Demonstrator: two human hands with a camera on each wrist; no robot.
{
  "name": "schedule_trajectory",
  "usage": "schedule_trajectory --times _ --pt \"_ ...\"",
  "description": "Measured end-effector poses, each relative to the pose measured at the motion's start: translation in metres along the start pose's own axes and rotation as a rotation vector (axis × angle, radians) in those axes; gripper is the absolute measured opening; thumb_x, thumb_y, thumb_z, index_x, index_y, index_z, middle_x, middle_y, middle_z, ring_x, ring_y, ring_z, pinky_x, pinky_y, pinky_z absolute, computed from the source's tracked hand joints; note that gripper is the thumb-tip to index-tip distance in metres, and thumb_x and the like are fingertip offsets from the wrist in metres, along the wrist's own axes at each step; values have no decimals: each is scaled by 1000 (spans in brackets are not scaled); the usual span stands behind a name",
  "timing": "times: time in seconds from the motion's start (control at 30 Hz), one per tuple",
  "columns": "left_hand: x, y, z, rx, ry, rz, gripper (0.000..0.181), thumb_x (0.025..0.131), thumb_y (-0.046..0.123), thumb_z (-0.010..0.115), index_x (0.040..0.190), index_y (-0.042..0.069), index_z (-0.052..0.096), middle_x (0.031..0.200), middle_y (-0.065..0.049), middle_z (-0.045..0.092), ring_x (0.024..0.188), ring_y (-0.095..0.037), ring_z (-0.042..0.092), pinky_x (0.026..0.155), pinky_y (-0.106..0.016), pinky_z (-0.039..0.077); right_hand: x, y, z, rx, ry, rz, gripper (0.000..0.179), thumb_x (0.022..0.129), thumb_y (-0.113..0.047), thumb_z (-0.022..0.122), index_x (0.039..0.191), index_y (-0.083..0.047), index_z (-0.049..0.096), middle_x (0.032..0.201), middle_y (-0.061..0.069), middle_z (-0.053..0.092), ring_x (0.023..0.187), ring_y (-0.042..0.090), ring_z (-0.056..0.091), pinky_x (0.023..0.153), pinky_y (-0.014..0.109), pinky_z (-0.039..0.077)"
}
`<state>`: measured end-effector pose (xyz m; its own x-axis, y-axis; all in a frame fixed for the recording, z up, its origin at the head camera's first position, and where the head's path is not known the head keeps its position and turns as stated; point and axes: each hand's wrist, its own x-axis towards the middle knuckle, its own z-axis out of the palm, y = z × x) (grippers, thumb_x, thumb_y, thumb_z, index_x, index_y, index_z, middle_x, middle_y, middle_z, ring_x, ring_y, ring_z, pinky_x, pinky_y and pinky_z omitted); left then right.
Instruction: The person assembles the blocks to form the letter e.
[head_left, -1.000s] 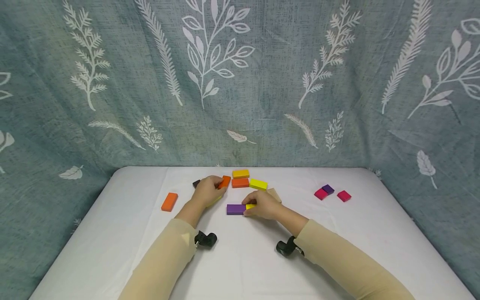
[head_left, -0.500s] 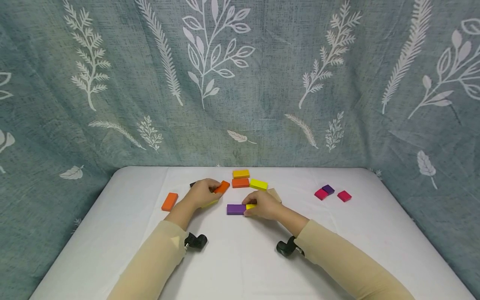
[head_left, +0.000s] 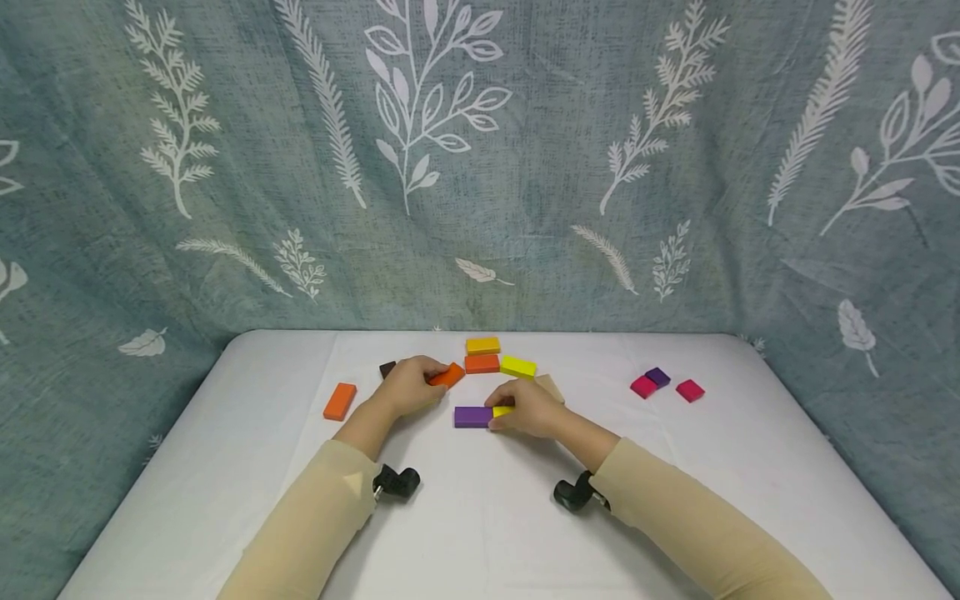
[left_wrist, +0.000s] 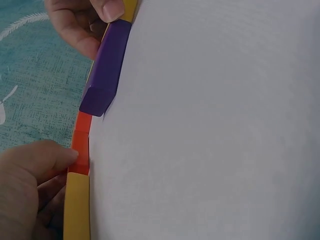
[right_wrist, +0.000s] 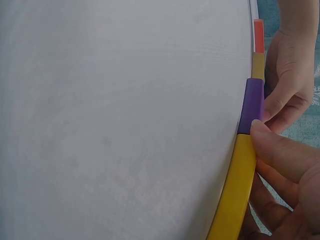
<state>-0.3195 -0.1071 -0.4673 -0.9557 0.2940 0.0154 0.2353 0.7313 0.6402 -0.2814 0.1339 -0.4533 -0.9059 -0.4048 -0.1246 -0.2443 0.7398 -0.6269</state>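
Aligning, I'd say: my left hand (head_left: 405, 386) clamps its fingers on the orange block (head_left: 449, 375), just beside the red block (head_left: 482, 364); my right hand (head_left: 528, 408) pinches the yellow block (right_wrist: 236, 182) (purple block (head_left: 472, 417) adjoining). Next, probably: square up, release.

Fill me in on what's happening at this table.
A person works with both hands at a white table. The left hand pinches an orange block close beside a red-orange block. The right hand grips a yellow block, which meets a purple block end to end. Two pink blocks lie off to the right.
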Motion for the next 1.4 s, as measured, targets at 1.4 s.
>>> schedule_trajectory --times 1.4 --pt "5 -1 1 -34 -17 1 38 96 13 64 134 9 65 133 -11 61 122 -28 56 107 -44 42 0 1 0 3 -12 -7 23 84 -16 83 106 -14 76 101 -5 71 100 15 62 94 37 50"
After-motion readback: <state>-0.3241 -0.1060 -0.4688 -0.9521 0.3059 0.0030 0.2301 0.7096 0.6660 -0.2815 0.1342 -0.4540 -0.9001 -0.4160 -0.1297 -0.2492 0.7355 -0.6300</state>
